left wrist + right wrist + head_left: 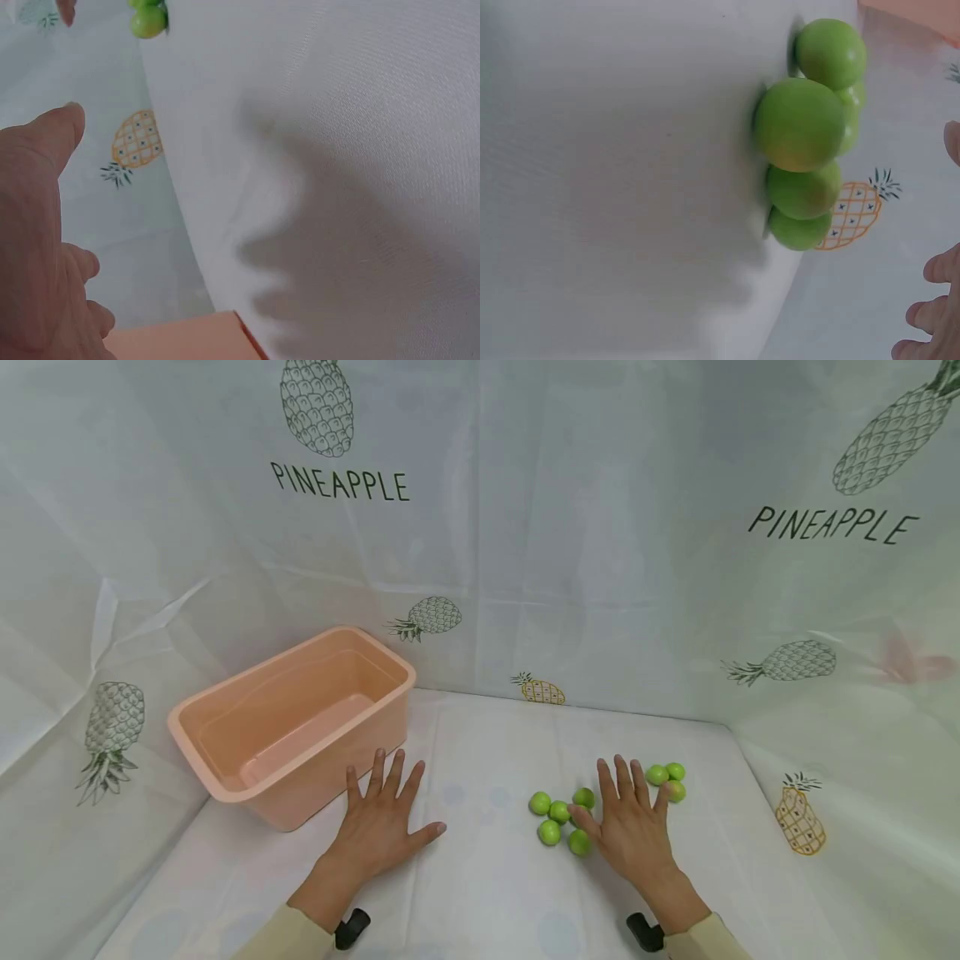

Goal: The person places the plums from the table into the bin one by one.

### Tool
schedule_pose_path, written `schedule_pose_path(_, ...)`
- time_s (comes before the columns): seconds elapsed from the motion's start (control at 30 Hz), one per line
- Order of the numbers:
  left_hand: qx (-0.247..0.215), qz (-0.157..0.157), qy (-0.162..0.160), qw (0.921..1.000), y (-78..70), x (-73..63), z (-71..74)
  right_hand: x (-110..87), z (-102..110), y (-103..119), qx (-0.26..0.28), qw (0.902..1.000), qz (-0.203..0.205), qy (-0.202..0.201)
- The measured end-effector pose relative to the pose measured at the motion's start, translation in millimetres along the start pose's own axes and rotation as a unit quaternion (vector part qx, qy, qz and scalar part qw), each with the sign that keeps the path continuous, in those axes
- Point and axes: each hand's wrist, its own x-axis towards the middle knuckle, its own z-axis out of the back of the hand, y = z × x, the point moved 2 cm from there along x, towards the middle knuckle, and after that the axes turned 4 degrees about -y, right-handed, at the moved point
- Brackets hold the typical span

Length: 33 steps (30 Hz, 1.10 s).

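Observation:
My left hand (380,835) is spread with straight fingers over the white cloth, its fingertips near the front side of a peach plastic tub (330,762). Its shadow falls on the cloth in the left wrist view. My right hand (633,827), also spread and holding nothing, hovers among small round green fruits. Several green fruits (550,832) lie in a loose cluster by its thumb, which overlaps part of them in the head view. Beyond its little finger sits a smaller group of green fruits (657,775). In the right wrist view the nearest green fruit (800,124) stands before others.
The tub's inside floor (307,735) shows bare at the back left. A hanging cloth (585,568) printed with pineapples rises behind and at both sides. White cloth (480,877) covers the table between the hands. A black strap device (351,929) sits at each wrist.

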Motion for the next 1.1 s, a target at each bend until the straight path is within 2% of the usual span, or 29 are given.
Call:
schedule_pose_path(0.1,0.006,0.002,-0.005,1.0,-1.0,-4.3,3.3,3.6,1.5,3.8,0.007,1.0,0.004,-0.001)
schedule_pose_path(0.2,0.003,0.001,-0.026,0.9997,-2.2,-12.7,14.5,11.3,4.6,10.2,0.014,0.9998,0.011,0.0)
schedule_pose_path(0.3,-0.021,0.003,-0.057,0.9981,-0.8,-21.6,36.5,24.5,8.7,20.8,0.014,0.9996,0.024,-0.004)
schedule_pose_path(0.37,-0.037,0.01,-0.078,0.9962,5.2,-25.6,54.9,35.3,11.2,30.9,0.016,0.9991,0.038,-0.007)
schedule_pose_path(0.47,-0.044,0.037,-0.115,0.9917,23.8,-27.5,83.9,52.2,13.1,51.4,0.018,0.9976,0.067,-0.002)
schedule_pose_path(0.57,-0.044,0.08,-0.145,0.9852,53.5,-27.2,107.2,69.4,12.5,76.7,0.023,0.9942,0.103,0.019)
schedule_pose_path(0.63,-0.045,0.109,-0.153,0.9811,76.1,-26.6,117.1,81.1,10.5,94.0,0.022,0.9909,0.127,0.037)
schedule_pose_path(0.77,-0.062,0.167,-0.125,0.9759,117.1,-26.8,121.5,104.8,6.9,129.3,0.009,0.9826,0.176,0.059)
schedule_pose_path(0.87,-0.077,0.203,-0.087,0.9722,135.7,-28.9,117.0,120.5,5.3,154.1,0.0,0.9751,0.211,0.069)
schedule_pose_path(0.97,-0.092,0.216,-0.063,0.9699,142.7,-30.2,113.0,133.5,4.7,173.9,-0.009,0.9694,0.233,0.076)
schedule_pose_path(1.1,-0.088,0.2,-0.054,0.9744,143.0,-29.9,111.6,147.1,6.3,190.2,-0.019,0.9679,0.239,0.074)
